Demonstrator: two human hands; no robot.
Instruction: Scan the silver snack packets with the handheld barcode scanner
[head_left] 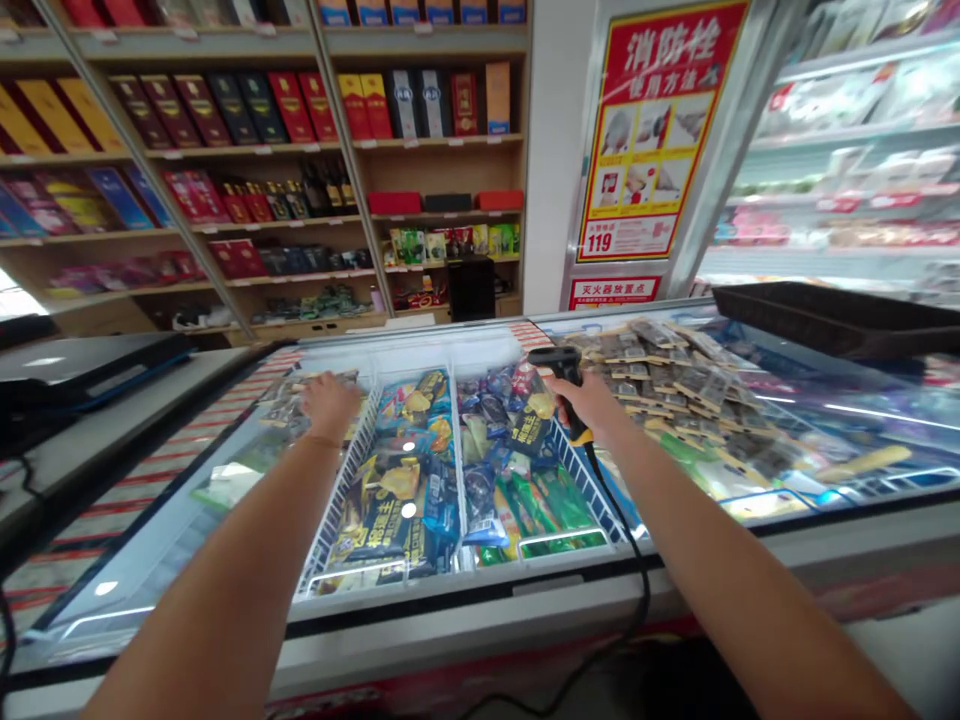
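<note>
My right hand [589,400] is closed around the grip of a black and yellow barcode scanner [555,358], whose cord [619,515] runs down over the freezer's front edge. At the left, my left hand [330,405] is over a small pile of packets [289,405] on the glass top. Its fingers are blurred and partly hidden, so I cannot tell whether it grips a packet. To the right of the scanner lies a large heap of flat packets with tan edges and dark contents [697,385].
Below the glass of the chest freezer [450,600], white wire baskets hold blue, yellow and green ice cream packs [397,500]. A black tray [832,312] stands at the back right. Shelves of boxed goods [262,145] line the far wall, beside a red poster [660,130].
</note>
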